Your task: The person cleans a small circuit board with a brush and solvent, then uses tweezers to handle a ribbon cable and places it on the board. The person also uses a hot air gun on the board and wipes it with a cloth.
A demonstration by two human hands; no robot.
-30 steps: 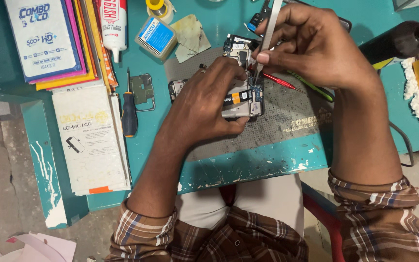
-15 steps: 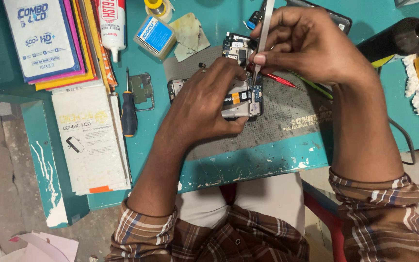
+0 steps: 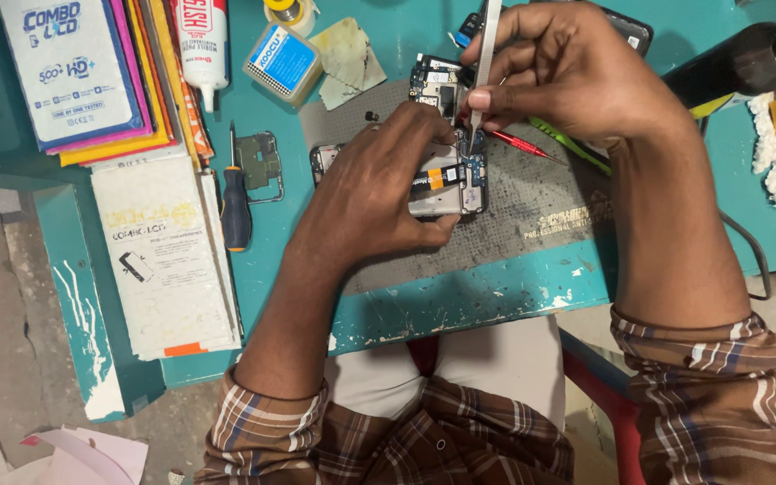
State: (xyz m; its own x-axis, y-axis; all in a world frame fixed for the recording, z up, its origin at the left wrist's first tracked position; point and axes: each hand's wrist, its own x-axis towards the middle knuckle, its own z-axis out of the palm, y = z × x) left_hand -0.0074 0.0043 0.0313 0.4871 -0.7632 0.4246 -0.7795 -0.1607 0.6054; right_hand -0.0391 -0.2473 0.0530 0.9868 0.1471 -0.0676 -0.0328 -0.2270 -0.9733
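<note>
- Head view, against the earlier pictures: very little has moved. The left hand [image 3: 379, 193] stays clamped over the opened phone [image 3: 449, 175], and the right hand [image 3: 568, 76] keeps its pinch on the tweezers [image 3: 485, 58] in much the same pose; the tips sit at about the same spot on the phone's inner board. This reads as fine, steady work at one small point, not a change of tool or part.
- Head view, now: the phone lies on the grey work mat [image 3: 541, 207], its back off, the battery showing in its middle.
- The left hand lies across the phone's left side, fingers curled and pressed down on its frame, thumb under its lower edge.
- The right hand is above and right of the phone, fingers closed together around the tweezers, which slant down to the phone's upper right corner.
- A red-handled tool [image 3: 518, 144] lies on the mat just right of the phone, under the right hand.
- A blue-handled screwdriver [image 3: 234, 202] lies well left of the phone, beside a small metal frame part [image 3: 260, 162].
- A small blue box [image 3: 285, 61] sits up and left of the phone.
</note>
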